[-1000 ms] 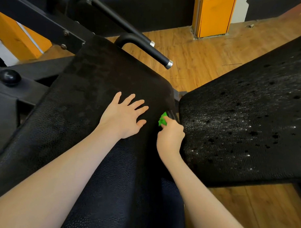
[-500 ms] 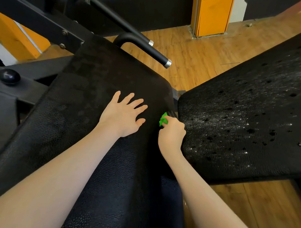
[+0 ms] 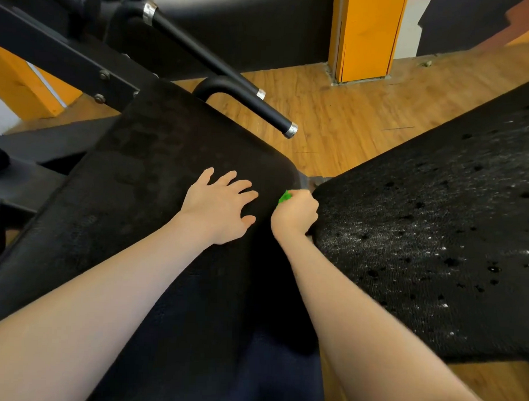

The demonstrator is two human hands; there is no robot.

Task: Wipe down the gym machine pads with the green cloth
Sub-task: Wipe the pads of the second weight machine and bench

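Left hand: our left hand point(image 3: 219, 204) lies flat at centre frame on the left pad point(image 3: 144, 178), fingers straight and spread, forearm running in from the lower left.
Right hand: our right hand point(image 3: 295, 215) is curled into a fist just right of the left one, wrist bent down into the gap between the pads.
Cloth: the green cloth point(image 3: 285, 197) is bunched in that fist, only a tuft showing at its upper left.
Right pad: the right pad point(image 3: 436, 236) fills the right of the frame, speckled with pale flecks and dark spots.
Handle: a black handle bar point(image 3: 260, 110) juts out above the left pad.
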